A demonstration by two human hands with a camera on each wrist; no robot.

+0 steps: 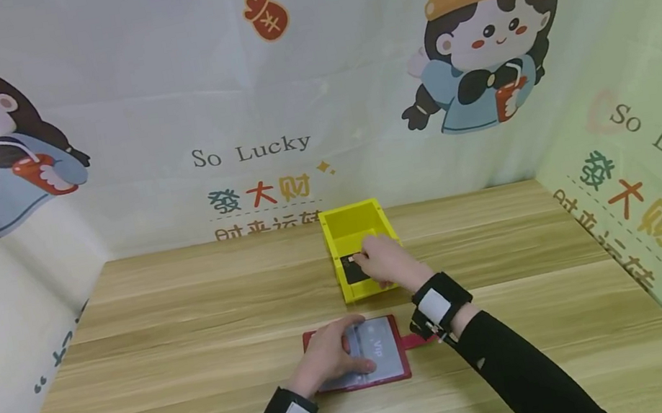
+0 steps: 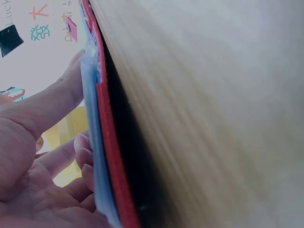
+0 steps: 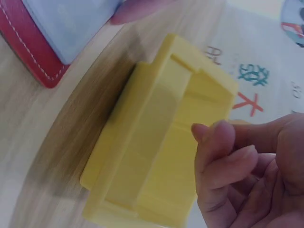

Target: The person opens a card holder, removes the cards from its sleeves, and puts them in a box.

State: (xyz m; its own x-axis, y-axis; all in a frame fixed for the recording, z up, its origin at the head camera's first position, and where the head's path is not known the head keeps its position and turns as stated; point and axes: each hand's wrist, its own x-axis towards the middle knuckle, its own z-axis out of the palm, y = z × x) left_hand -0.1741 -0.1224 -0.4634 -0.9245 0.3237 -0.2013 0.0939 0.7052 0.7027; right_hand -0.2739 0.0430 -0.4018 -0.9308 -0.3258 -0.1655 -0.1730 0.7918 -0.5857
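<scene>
A red card wallet (image 1: 404, 362) lies opened out on the table, its clear sleeves (image 1: 376, 349) facing up and marked "Vip". My left hand (image 1: 327, 355) rests across it, thumb and index finger spread over the sleeves. Seen edge-on in the left wrist view, the sleeves (image 2: 91, 123) touch that hand's fingertips. Beyond the wallet, my right hand (image 1: 387, 259) reaches into a yellow bin (image 1: 349, 219), its fingertips over a black card-like piece (image 1: 352, 273). The right wrist view shows curled fingers (image 3: 223, 166) above the bin; whether they pinch the black piece is hidden.
The wooden table (image 1: 192, 317) ends at a printed cloth backdrop (image 1: 150, 68), just behind the bin. A green-lit cloth side wall (image 1: 644, 73) stands on the right. The wallet's red strap (image 1: 417, 339) sticks out to the right, under my right forearm.
</scene>
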